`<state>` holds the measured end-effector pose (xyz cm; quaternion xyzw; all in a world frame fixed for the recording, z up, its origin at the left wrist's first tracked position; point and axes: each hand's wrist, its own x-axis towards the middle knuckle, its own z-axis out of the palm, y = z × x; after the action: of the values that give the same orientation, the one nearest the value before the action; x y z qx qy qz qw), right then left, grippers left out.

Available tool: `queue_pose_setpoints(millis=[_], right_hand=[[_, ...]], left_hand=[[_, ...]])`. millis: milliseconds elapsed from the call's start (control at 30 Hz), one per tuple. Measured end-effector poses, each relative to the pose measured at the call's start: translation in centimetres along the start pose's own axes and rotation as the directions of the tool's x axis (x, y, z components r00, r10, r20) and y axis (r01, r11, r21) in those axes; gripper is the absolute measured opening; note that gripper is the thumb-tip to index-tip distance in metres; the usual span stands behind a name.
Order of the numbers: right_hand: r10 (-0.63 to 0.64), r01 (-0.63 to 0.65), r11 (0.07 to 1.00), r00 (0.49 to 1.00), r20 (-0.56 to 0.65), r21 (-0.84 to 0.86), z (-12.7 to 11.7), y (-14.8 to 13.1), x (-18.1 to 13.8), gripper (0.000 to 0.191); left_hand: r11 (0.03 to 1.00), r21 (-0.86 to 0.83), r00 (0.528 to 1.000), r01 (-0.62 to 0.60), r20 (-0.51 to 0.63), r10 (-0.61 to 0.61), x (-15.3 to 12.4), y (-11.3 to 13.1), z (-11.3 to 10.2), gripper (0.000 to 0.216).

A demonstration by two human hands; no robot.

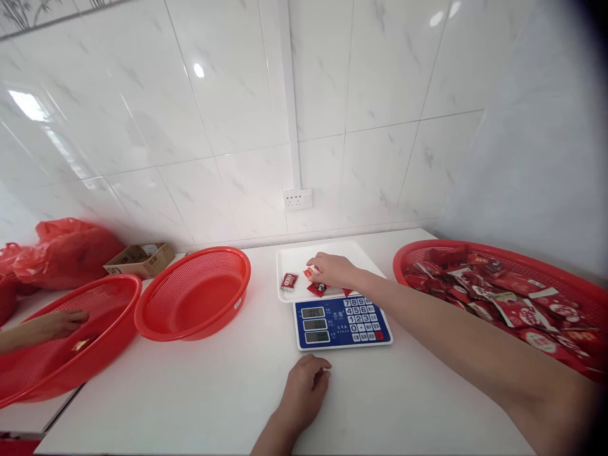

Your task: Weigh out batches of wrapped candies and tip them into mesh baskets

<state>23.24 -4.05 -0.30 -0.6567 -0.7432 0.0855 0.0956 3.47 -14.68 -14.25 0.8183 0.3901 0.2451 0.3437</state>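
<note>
My right hand [335, 270] reaches over the white weighing tray [361, 256] of a digital scale, fingers closed on a small red-and-white wrapped packet [311, 272]. A red packet with white print [288, 282] lies at the tray's left. Beneath my fingers, another red packet with a dark print [317, 289] rests on the tray, and part of a further red one shows under my wrist. The scale's blue keypad panel [336, 324] faces me with its displays lit. My left hand [306, 387] rests on the table in front of the scale, fingers curled, holding nothing visible.
A red basket full of red packets [517, 304] stands at the right. To the left are a red basket [194, 294] and another red basket [114, 310], with a co-worker's hand [66, 323] over it. Behind sit a cardboard box [142, 258] and red bags [71, 253].
</note>
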Motion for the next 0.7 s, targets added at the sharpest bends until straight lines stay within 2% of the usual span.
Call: queue_pose_setpoints(millis=[133, 300, 433, 533, 700], right_hand=[[-0.051, 0.055, 0.994, 0.997, 0.053, -0.091, 0.6, -0.8, 1.0, 0.053], [-0.197, 0.214, 0.959, 0.974, 0.110, -0.183, 1.6, -3.1, 1.6, 0.039], [-0.276, 0.303, 0.918, 0.952, 0.135, -0.257, 2.6, -5.0, 1.8, 0.036], [-0.290, 0.313, 0.902, 0.949, 0.121, -0.296, 3.0, -5.4, 1.8, 0.030], [-0.255, 0.262, 0.912, 0.965, 0.063, -0.316, 2.8, -4.5, 1.8, 0.025]], left_hand=[[1.000, 0.000, 1.000, 0.002, -0.006, -0.002, 0.0, 0.0, 0.0, 0.022], [1.000, 0.012, 1.000, -0.001, -0.011, 0.001, 0.0, -0.1, 0.1, 0.022], [1.000, 0.005, 1.000, 0.004, -0.004, -0.004, 0.0, 0.0, 0.0, 0.023], [1.000, 0.013, 1.000, -0.004, -0.003, 0.004, -0.1, 0.0, 0.0, 0.023], [1.000, 0.007, 1.000, -0.004, -0.004, 0.004, -0.1, 0.0, 0.0, 0.023]])
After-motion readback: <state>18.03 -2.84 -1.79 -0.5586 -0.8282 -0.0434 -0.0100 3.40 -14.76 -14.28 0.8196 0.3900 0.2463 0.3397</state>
